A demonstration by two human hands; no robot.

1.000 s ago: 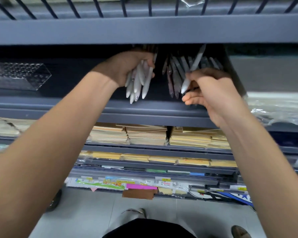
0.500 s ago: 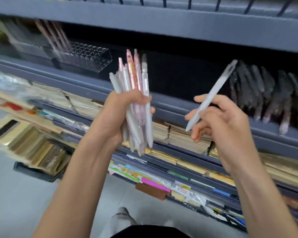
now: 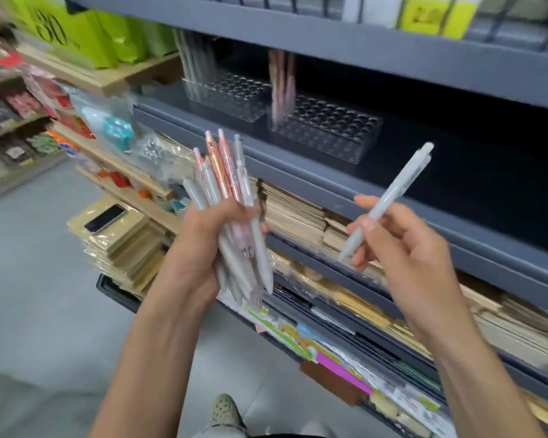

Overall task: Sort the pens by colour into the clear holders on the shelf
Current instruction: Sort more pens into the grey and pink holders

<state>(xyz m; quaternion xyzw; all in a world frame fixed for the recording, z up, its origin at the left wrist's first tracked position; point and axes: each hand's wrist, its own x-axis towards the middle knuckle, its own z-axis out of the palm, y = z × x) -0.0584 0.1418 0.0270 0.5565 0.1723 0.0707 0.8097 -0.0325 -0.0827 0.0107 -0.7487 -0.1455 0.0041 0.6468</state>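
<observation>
The left hand (image 3: 203, 248) grips a bundle (image 3: 234, 197) of pens, fingers curled round the barrels, clicker ends fanned upward. Most are pale grey, with a few pink and salmon ones among them. The bundle is held below and left of the near holder (image 3: 332, 131), in front of the shelf (image 3: 314, 181) lip and clear of it.

The right hand (image 3: 402, 248) pinches one grey pen (image 3: 389, 197) between thumb and fingers. The pen is tilted, clicker end up, and sits below and right of the near holder, well apart from it.

The near holder is a clear block with rows of round holes, standing on the dark grey shelf. Some pink pens (image 3: 280, 86) stand upright at its left end (too blurred to count). The far holder (image 3: 228, 96), of the same kind, stands just left of and behind it, with pale pens (image 3: 192, 58) at its own left end, also blurred.

Below the near holder, lower shelves carry stacks of tan paper packs (image 3: 298, 213). Far down to its left a phone (image 3: 105, 214) lies on another stack.
</observation>
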